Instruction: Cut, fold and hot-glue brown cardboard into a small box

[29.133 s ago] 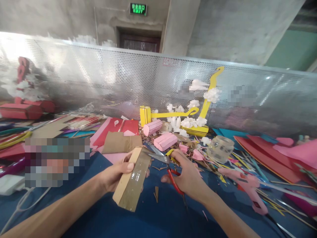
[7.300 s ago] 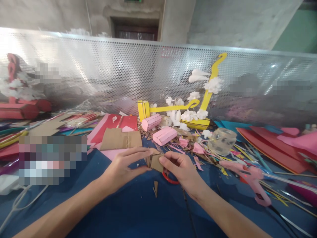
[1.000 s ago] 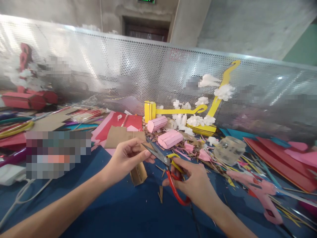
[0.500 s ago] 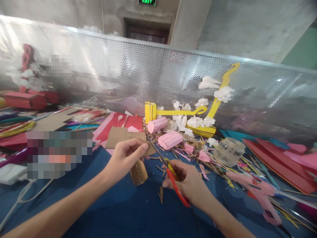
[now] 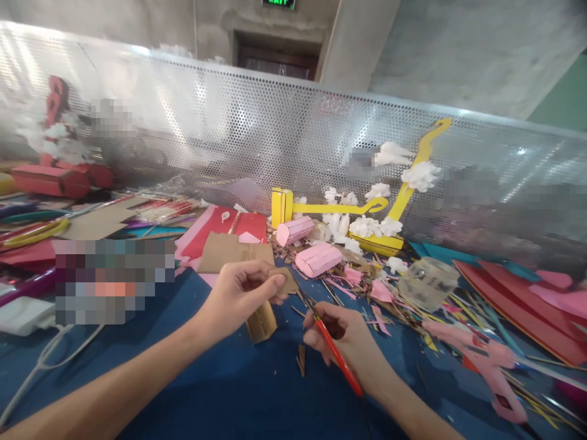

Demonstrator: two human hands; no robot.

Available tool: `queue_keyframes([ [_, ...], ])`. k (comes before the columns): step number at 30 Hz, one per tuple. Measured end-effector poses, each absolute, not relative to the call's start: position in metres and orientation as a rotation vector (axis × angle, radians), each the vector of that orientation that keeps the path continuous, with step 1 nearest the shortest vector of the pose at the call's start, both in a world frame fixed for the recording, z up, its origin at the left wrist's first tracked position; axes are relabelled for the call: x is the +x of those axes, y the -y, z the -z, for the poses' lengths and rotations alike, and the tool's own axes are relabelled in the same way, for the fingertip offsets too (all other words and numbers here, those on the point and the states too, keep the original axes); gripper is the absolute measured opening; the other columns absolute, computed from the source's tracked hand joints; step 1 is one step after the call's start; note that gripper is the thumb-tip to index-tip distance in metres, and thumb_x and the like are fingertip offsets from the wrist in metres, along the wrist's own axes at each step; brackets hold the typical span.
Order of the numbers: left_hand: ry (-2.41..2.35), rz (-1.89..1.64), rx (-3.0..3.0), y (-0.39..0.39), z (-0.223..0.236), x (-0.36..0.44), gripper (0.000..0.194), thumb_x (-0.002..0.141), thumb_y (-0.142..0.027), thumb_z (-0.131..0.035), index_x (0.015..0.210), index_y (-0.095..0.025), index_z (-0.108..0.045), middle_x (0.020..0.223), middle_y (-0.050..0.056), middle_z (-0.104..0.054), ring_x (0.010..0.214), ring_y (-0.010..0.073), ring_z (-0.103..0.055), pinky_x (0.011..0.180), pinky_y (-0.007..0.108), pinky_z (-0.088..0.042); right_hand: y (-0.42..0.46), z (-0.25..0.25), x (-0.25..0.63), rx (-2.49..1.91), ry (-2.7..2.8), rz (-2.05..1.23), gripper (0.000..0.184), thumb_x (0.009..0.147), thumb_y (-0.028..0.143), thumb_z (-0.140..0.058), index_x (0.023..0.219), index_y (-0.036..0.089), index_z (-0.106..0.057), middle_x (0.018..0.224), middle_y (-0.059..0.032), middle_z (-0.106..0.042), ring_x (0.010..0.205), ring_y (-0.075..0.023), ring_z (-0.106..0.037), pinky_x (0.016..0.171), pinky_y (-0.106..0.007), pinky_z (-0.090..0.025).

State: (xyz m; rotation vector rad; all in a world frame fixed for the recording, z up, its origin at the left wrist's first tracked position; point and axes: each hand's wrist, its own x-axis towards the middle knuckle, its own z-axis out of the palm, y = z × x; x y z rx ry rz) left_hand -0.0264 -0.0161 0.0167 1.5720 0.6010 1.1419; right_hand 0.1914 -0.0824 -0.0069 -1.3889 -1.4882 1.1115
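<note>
My left hand is closed, pinching a small brown cardboard piece between thumb and fingers just above the blue table. A taped cardboard block stands under that hand. My right hand is wrapped round the red handles of a pair of scissors. The blades are closed and their tip points up-left, just short of the cardboard piece. A cardboard offcut lies on the table between my hands.
Behind my hands lie pink paper boxes, a cardboard sheet, red paper and scraps. A yellow paper model with white tufts stands against the perforated metal screen. A clear tape roll and pink glue gun sit right.
The scissors' blades have closed and my right hand has dropped and turned, so the scissors now show edge-on. My left hand still pinches the cardboard piece, a little further right.
</note>
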Motion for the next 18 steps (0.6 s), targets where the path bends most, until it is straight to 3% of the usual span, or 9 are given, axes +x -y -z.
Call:
queue_keyframes([
  [13,-0.598,-1.142,1.48,0.0155,-0.0139,-0.0254,0.026,0.089,-0.041,-0.079,0.086,-0.015,-0.077,0.076,0.005,-0.081,0.067,0.0172,-0.078,0.069,0.025,-0.065,0.0815,0.0025,0.1872,-1.366,1.339,-1.198,0.049,0.05,0.054,-0.097,0.071,0.02,-0.068,0.046,0.0082,-0.047,0.04,-0.0085,-0.038,0.036,-0.023,-0.024],
  [18,-0.598,-1.134,1.465,0.0148,-0.0126,-0.0255,0.025,0.089,-0.039,-0.078,0.088,-0.015,-0.077,0.077,0.005,-0.082,0.069,0.0169,-0.079,0.07,0.023,-0.065,0.0804,0.0039,0.1871,-1.351,1.297,-1.227,0.052,0.046,0.052,-0.099,0.069,0.018,-0.067,0.051,0.0066,-0.054,0.038,-0.0068,-0.04,0.034,-0.022,-0.027],
])
